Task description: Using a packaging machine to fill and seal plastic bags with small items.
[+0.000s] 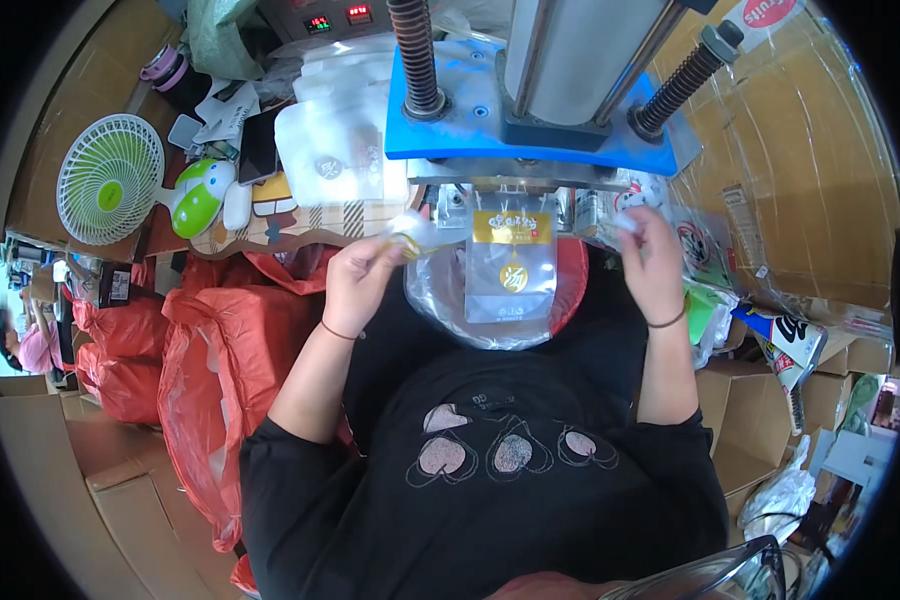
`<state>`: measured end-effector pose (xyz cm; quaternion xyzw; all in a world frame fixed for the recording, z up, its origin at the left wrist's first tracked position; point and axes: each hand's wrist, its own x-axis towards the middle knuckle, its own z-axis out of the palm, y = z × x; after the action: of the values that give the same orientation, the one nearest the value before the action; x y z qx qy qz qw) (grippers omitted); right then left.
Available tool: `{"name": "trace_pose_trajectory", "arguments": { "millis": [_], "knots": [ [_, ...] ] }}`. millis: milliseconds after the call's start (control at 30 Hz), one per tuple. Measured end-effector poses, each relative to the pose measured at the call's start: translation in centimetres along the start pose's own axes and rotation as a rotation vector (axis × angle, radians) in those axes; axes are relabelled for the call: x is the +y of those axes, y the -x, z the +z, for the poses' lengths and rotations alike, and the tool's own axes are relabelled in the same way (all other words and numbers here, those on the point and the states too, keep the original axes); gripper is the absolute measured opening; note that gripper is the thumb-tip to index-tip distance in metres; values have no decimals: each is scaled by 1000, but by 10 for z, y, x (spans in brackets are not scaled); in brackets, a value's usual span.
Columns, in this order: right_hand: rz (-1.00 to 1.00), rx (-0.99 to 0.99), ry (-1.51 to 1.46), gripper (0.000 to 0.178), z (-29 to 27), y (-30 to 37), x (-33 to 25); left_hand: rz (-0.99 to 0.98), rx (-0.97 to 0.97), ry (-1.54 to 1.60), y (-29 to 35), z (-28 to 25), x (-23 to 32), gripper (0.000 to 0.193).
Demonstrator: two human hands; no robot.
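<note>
A clear plastic bag (510, 275) with a gold printed band and a gold round mark hangs in front of me, its top edge under the blue-plated press (530, 148). To its left, my left hand (355, 283) pinches another clear bag (422, 238) with gold print, blurred and crumpled at the fingertips. My right hand (655, 268) is raised to the right of the hanging bag, fingers bent and apart, with something white at one fingertip. No bag shows clearly in it. Below the hanging bag sits a round container lined with clear plastic (435, 310).
Stacked clear bags (330, 140) lie left of the press, beside a phone (259, 145) and a white-green fan (110, 180). Red plastic bags (225, 350) fill the lower left. Cardboard (790, 150) stands close on the right, with a coiled spring post (685, 82) before it.
</note>
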<state>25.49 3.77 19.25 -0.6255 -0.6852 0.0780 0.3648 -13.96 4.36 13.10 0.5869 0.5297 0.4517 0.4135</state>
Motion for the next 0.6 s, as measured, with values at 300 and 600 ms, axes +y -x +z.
{"name": "trace_pose_trajectory", "arguments": {
  "millis": [300,600],
  "knots": [
    [-316,-264,-466,16,18,-13,-87,-73,-407,49,24,59,48,15],
    [-249,-595,-341,20,4,-16,-61,-552,-673,715,37,99,48,19]
  ]
}}
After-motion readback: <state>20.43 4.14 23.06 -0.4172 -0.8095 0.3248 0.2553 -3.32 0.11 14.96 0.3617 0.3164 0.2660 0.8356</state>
